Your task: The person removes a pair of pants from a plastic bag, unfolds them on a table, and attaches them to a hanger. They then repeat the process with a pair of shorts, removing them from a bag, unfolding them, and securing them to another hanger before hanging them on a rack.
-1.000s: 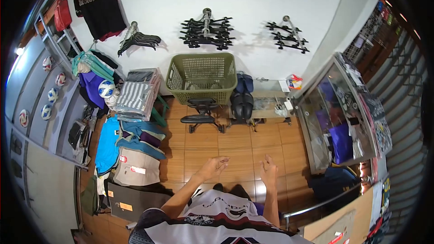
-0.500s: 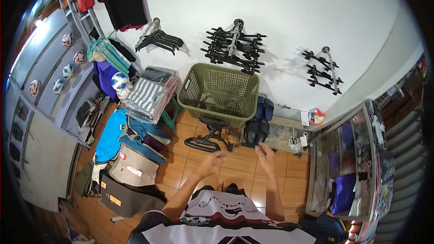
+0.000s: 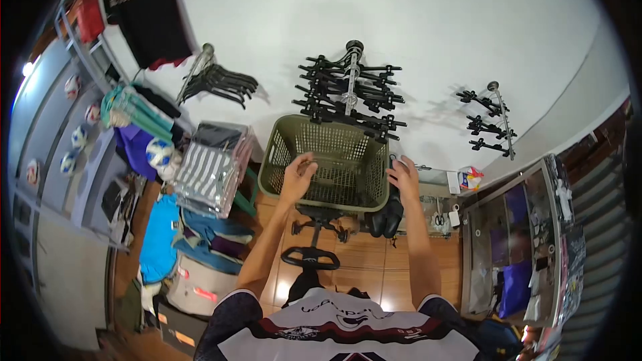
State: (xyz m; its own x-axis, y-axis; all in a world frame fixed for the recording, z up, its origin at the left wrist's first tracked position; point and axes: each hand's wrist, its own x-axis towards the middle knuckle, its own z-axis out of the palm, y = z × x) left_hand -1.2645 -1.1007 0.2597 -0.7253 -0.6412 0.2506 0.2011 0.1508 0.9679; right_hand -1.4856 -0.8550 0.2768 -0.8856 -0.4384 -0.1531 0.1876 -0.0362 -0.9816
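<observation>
An olive-green plastic basket (image 3: 380,170) with mesh sides stands against the wall in front of me, and its inside looks bare. My left hand (image 3: 299,177) hovers over the basket's front left part, fingers loosely bent and thumb apart, holding nothing. My right hand (image 3: 404,177) is at the basket's right rim with its fingers apart and nothing in them. Below the basket, toward my body, is a black loop-shaped handle (image 3: 310,259) on a stem. Just above the basket, black clip hangers (image 3: 351,87) hang from a metal wall rail.
Bagged striped clothing (image 3: 204,174) is stacked left of the basket. Folded blue garments (image 3: 214,234) lie nearer me. A glass display case (image 3: 511,247) stands on the right. Dark footwear (image 3: 386,217) sits beside the basket's right front corner. More hangers (image 3: 217,83) hang on the left.
Both hands have moved forward, the left over the basket and the right to its rim. The loop handle appears turned, now facing me. The camera view has shifted.
</observation>
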